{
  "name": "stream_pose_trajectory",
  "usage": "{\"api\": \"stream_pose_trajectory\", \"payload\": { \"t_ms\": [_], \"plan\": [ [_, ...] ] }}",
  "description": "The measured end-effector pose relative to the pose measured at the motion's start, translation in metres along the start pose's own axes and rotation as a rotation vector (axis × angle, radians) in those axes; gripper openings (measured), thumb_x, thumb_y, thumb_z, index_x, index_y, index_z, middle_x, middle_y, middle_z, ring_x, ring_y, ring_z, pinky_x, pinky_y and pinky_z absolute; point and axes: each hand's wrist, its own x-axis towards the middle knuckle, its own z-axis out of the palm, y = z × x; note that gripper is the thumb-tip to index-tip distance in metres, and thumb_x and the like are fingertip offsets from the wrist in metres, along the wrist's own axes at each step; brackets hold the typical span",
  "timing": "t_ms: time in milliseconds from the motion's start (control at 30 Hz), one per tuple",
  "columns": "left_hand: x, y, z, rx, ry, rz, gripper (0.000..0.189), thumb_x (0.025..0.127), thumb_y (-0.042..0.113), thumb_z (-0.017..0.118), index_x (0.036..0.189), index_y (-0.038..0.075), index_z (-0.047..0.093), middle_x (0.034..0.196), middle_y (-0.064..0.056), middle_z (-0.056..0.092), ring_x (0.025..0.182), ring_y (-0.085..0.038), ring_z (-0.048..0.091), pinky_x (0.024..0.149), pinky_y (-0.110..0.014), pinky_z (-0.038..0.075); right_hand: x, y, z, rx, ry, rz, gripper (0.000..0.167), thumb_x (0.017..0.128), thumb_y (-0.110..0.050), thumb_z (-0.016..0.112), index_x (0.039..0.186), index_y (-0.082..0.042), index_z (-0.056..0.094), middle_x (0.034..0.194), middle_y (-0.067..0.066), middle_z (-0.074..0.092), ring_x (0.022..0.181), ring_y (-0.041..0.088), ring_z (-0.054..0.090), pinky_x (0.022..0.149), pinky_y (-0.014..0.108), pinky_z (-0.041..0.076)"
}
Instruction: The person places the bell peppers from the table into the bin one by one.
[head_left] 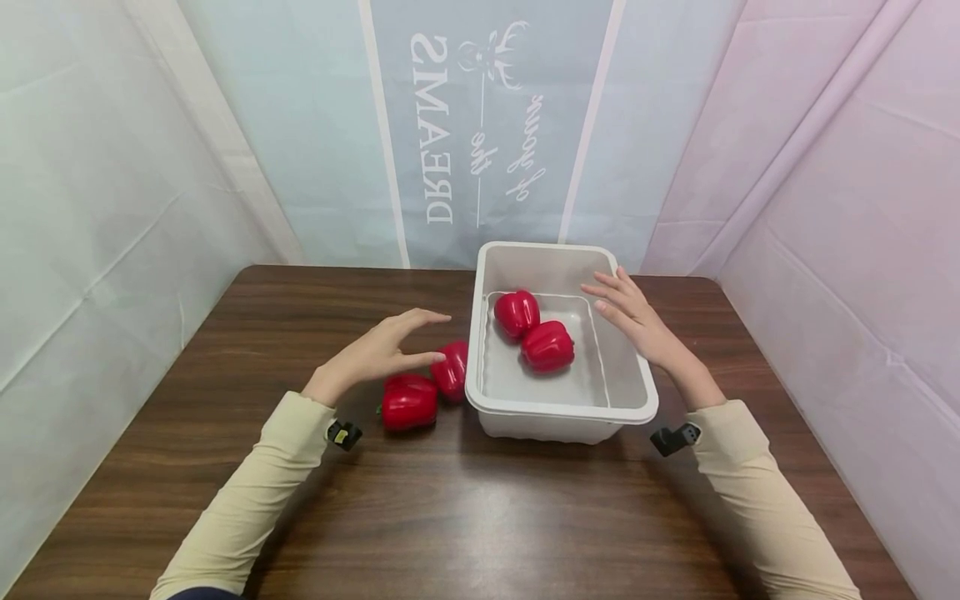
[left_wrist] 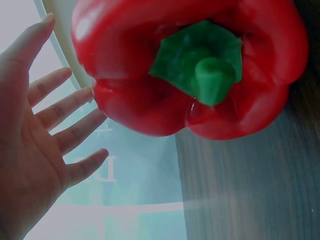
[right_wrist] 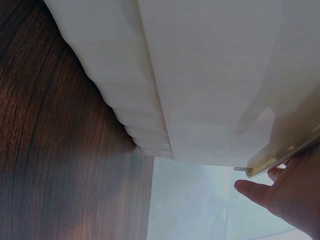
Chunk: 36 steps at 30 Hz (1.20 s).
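Note:
A white plastic bin (head_left: pixel 551 427) stands on the table, with two red bell peppers (head_left: pixel 517 313) inside, touching each other. Left of it lie two more peppers: one (head_left: pixel 454 377) close by the bin's wall, the other (head_left: pixel 408 403) nearer the front. My left hand (head_left: pixel 375 348) hovers over these, thumb and fingers spread, holding nothing. In the left wrist view a pepper (left_wrist: pixel 125 100) with a green stem looms large beside that hand. My right hand (head_left: pixel 636 321) is at the bin's right rim, fingers extended over the inside; whether it touches the rim I cannot tell.
The dark wood table (head_left: pixel 480 525) runs up to a pale blue printed cloth (head_left: pixel 502 125) at the back. White cloth walls (head_left: pixel 862 250) close in both sides. The bin's back end stands close to the table's far edge.

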Motion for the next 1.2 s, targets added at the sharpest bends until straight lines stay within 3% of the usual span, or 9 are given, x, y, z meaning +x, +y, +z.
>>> {"api": "stream_pose_trajectory", "payload": {
  "t_ms": [300, 467, 733, 933, 1200],
  "plan": [
    [-0.005, -0.001, 0.002, -0.005, -0.018, -0.023, 0.062, 0.081, 0.049, 0.065, 0.135, 0.028, 0.044, 0.134, 0.000, 0.049, 0.124, -0.021, 0.046, 0.102, -0.040, 0.039, 0.000, -0.001, 0.000, -0.009, 0.001, -0.002, 0.040, 0.097, -0.020, 0.044, 0.135, -0.006, 0.048, 0.148, 0.019, 0.026, 0.142, 0.033, -0.003, 0.108, 0.062, -0.001],
    [-0.008, -0.003, 0.002, 0.007, -0.026, -0.014, 0.060, 0.082, 0.048, 0.065, 0.135, 0.029, 0.045, 0.134, 0.005, 0.048, 0.125, -0.013, 0.044, 0.103, -0.039, 0.038, 0.001, 0.000, 0.000, 0.002, -0.008, 0.003, 0.040, 0.096, -0.012, 0.045, 0.134, 0.000, 0.046, 0.147, 0.025, 0.025, 0.141, 0.037, -0.005, 0.106, 0.065, -0.002],
    [-0.012, -0.003, 0.003, 0.010, -0.027, -0.028, 0.058, 0.082, 0.044, 0.067, 0.134, 0.035, 0.044, 0.133, 0.010, 0.048, 0.124, -0.009, 0.043, 0.102, -0.041, 0.039, 0.000, 0.000, -0.001, -0.007, 0.003, 0.011, 0.041, 0.097, -0.023, 0.045, 0.135, -0.009, 0.048, 0.149, 0.016, 0.026, 0.142, 0.031, -0.003, 0.108, 0.062, -0.001],
    [-0.016, -0.003, 0.004, 0.013, -0.027, -0.075, 0.059, 0.080, 0.052, 0.064, 0.134, 0.037, 0.043, 0.133, 0.008, 0.048, 0.123, -0.011, 0.044, 0.101, -0.044, 0.040, -0.001, 0.001, 0.000, 0.003, 0.004, 0.008, 0.041, 0.097, -0.026, 0.045, 0.135, -0.010, 0.049, 0.149, 0.015, 0.027, 0.143, 0.027, -0.004, 0.108, 0.062, -0.001],
    [-0.021, -0.004, 0.006, -0.020, -0.060, -0.084, 0.065, 0.079, 0.056, 0.062, 0.136, 0.031, 0.044, 0.134, 0.003, 0.048, 0.124, -0.018, 0.045, 0.099, -0.045, 0.042, -0.001, 0.002, 0.001, 0.001, 0.005, 0.007, 0.041, 0.097, -0.026, 0.045, 0.135, -0.010, 0.048, 0.149, 0.015, 0.027, 0.143, 0.029, -0.004, 0.108, 0.062, -0.001]
  ]
}}
